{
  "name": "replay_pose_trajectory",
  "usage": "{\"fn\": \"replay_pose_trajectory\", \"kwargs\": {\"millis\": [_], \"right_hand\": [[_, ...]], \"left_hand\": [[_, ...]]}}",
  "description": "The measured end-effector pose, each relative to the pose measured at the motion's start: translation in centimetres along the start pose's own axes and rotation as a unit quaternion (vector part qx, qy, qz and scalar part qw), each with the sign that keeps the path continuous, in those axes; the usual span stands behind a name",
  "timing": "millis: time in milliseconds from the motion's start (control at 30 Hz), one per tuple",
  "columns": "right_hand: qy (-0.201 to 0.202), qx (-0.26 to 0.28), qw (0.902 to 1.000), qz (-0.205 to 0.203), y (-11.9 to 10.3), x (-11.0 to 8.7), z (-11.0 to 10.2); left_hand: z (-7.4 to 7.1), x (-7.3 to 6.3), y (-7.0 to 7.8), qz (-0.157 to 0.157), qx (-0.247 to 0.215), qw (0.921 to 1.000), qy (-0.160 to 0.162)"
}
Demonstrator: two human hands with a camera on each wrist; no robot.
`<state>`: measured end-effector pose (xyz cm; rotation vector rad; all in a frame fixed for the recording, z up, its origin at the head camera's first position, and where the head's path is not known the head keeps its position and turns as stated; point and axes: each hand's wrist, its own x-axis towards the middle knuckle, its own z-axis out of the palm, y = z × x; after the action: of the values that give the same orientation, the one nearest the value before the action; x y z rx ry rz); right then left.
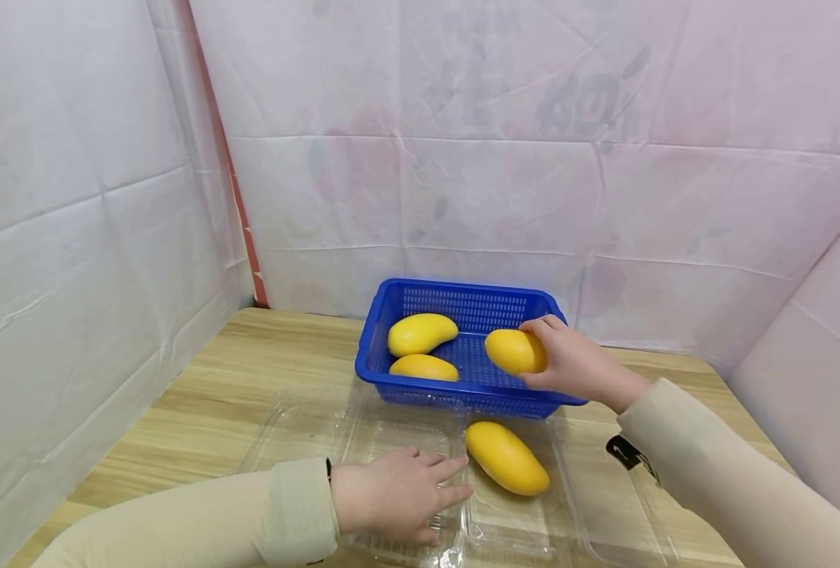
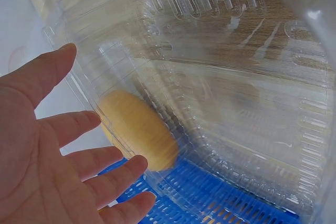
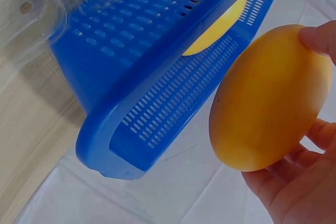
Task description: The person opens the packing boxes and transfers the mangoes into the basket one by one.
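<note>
A yellow mango is gripped between the thumb and fingers of my right hand, over the right end of the blue plastic basket. Two more mangoes, one curved and one in front of it, lie at the basket's left end. Another mango lies in a clear plastic container in front of the basket. My left hand is spread over the clear plastic beside that mango, its fingers apart and holding nothing. In the left wrist view the same mango shows through the plastic.
More clear plastic containers or lids lie to the left, with another clear panel on the right. The wood-grain table carries everything. Pale printed sheets hang behind the basket and along both sides.
</note>
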<state>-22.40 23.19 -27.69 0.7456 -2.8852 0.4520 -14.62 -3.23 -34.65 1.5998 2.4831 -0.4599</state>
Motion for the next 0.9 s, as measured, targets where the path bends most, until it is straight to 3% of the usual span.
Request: {"fn": "replay_pose_trajectory", "kwargs": {"millis": [900], "right_hand": [[-0.020, -0.005, 0.9996, 0.022, 0.8, 4.1, 0.3]], "left_hand": [[0.2, 0.0, 0.0, -0.001, -0.007, 1.0000, 0.004]]}}
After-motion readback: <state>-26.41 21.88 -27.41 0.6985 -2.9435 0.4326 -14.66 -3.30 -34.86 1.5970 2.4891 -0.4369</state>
